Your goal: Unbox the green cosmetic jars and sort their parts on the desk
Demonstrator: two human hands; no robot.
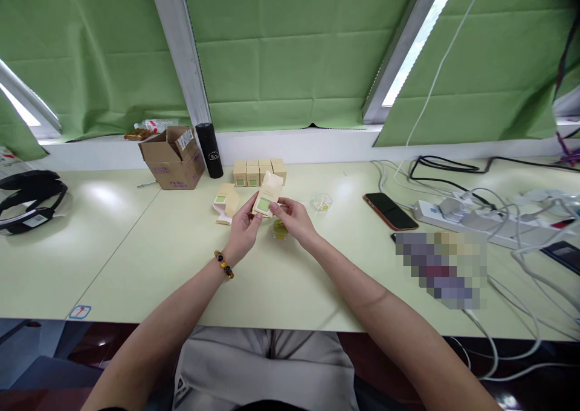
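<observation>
Between my two hands I hold a small cream paper box (269, 194) with a green window, its top flap standing up. My left hand (244, 226) grips its left side, a beaded bracelet on the wrist. My right hand (293, 219) pinches its lower right side. Just below the box on the table is a small clear container with green contents (280, 229), partly hidden by my right hand. To the left lies another cream box (226, 199) with its flaps open. Off to the right sits a small clear plastic piece (321, 202).
Several closed cream boxes (260, 173) stand in a row at the back. Behind them to the left are a black bottle (209, 151) and an open cardboard carton (174, 163). A phone (390, 211) and a power strip (471, 220) with tangled cables lie on the right; a black headset (31, 199) at far left.
</observation>
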